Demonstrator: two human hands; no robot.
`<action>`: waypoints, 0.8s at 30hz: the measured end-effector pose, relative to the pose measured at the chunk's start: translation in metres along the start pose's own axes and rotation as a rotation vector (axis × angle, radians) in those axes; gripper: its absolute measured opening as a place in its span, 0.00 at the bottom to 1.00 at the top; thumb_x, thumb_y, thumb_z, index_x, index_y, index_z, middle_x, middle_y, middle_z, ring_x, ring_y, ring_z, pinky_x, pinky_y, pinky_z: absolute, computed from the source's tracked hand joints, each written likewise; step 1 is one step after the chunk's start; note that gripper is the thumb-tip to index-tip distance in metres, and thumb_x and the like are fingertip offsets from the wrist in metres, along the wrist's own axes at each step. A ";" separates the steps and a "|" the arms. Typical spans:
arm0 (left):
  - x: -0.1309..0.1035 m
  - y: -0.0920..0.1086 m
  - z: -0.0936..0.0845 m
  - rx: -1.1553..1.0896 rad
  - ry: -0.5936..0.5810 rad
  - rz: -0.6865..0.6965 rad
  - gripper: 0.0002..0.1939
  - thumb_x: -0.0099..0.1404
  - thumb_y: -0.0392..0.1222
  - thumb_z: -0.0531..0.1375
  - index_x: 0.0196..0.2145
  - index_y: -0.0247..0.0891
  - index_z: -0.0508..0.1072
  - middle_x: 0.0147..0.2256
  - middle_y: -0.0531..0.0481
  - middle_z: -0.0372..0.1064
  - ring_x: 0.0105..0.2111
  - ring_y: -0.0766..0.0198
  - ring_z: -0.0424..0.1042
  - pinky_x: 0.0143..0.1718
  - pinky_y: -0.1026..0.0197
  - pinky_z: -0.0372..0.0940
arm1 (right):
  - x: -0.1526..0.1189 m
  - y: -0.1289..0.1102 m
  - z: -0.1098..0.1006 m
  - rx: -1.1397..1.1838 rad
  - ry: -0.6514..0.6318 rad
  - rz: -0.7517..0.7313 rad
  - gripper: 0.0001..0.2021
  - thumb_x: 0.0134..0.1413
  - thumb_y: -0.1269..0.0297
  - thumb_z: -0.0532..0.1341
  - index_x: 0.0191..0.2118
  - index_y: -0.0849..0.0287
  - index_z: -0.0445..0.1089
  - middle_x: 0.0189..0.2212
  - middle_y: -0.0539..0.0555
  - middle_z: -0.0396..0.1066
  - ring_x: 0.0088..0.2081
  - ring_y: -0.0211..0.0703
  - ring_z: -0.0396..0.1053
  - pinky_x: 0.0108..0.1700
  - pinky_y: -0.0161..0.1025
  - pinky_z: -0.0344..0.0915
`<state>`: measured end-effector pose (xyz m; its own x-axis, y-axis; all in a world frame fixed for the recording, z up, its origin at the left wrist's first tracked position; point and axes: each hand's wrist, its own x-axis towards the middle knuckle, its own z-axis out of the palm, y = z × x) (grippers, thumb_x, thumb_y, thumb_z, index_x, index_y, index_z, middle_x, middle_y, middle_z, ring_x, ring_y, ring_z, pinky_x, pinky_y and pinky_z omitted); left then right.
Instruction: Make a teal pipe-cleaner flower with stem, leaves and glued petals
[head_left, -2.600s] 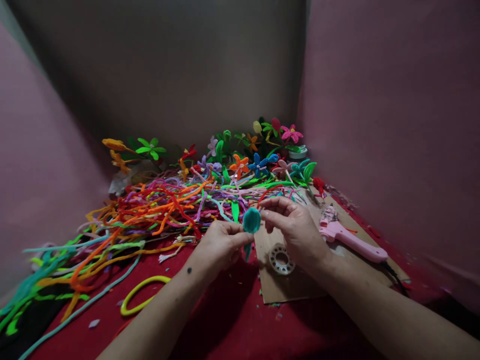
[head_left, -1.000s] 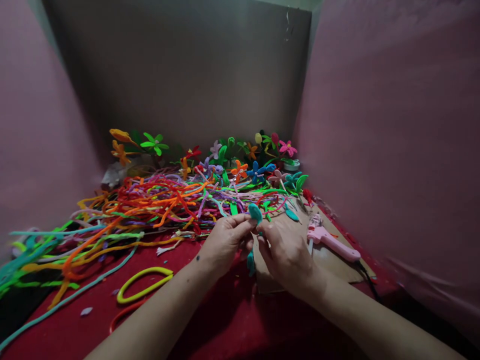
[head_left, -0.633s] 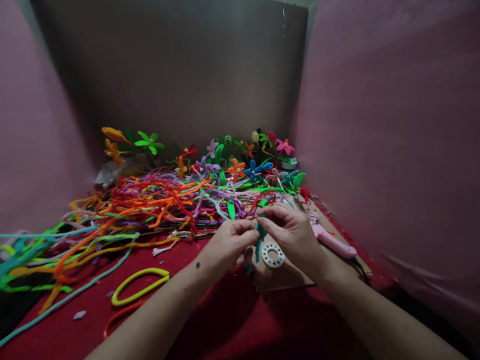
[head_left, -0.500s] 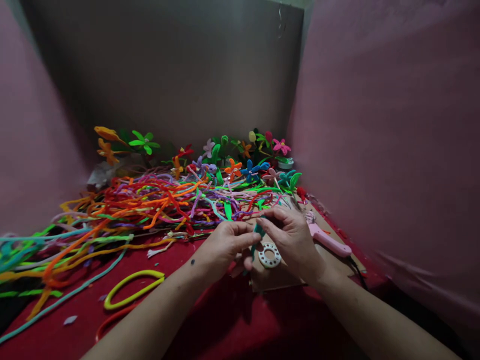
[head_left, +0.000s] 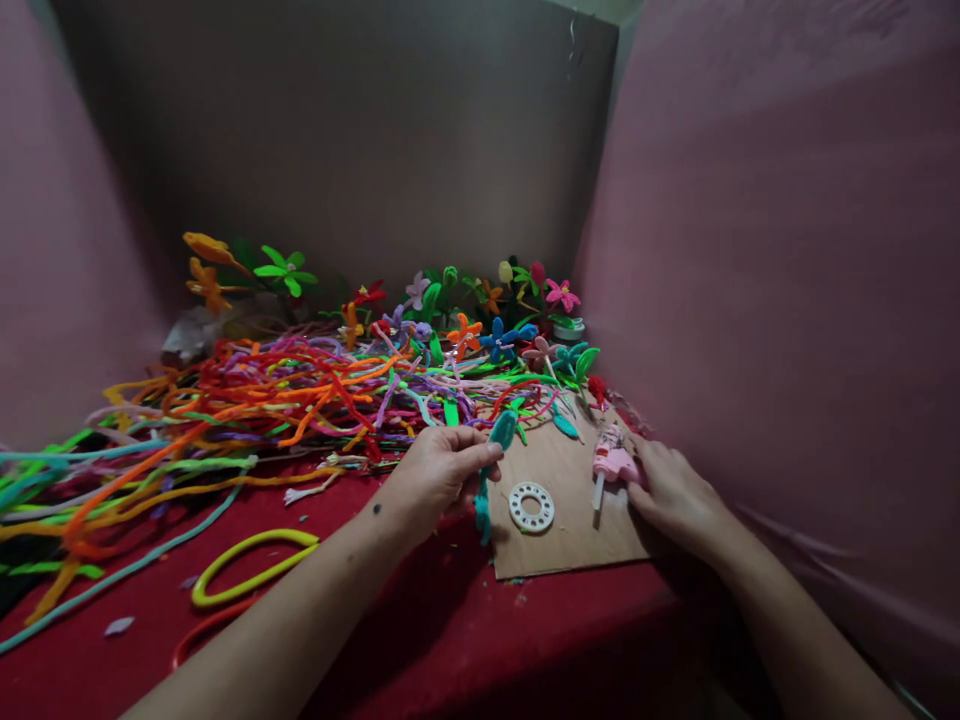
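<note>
Between the thumb and fingers of my left hand is a teal pipe-cleaner piece, a looped petal shape on top with a twisted tail hanging below. At the right, my right hand is closed around the handle of a pink glue gun, most of the handle hidden by the fingers. A pale glue stick pokes out of the gun's back end toward me. The gun is over a cardboard sheet. On that cardboard, between my hands, lies a white ring with holes. A loose teal petal rests near the cardboard's far side.
A tangled heap of colourful pipe cleaners spreads over the red cloth on the left. Finished pipe-cleaner flowers stand behind it. A yellow loop lies by my left forearm. Pink sheeting walls the right side.
My right hand has let go of the teal piece, moved right and taken hold of the pink glue gun. The left hand keeps the teal piece, which now shows more fully.
</note>
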<state>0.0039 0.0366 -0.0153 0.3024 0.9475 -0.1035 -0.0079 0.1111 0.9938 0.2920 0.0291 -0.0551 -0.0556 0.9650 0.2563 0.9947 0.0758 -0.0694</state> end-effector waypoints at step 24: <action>0.008 0.003 -0.015 -0.344 0.152 0.081 0.10 0.50 0.38 0.64 0.24 0.35 0.64 0.14 0.60 0.56 0.10 0.78 0.50 0.11 0.72 0.41 | 0.032 -0.092 -0.058 1.929 0.011 0.068 0.11 0.39 0.69 0.57 0.33 0.59 0.71 0.28 0.54 0.74 0.28 0.43 0.70 0.24 0.36 0.65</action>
<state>-0.0083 0.0488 -0.0138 0.1428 0.9882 -0.0554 -0.3534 0.1032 0.9297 0.2041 0.0381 0.0158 -0.0186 0.9770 0.2125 -0.4290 0.1842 -0.8843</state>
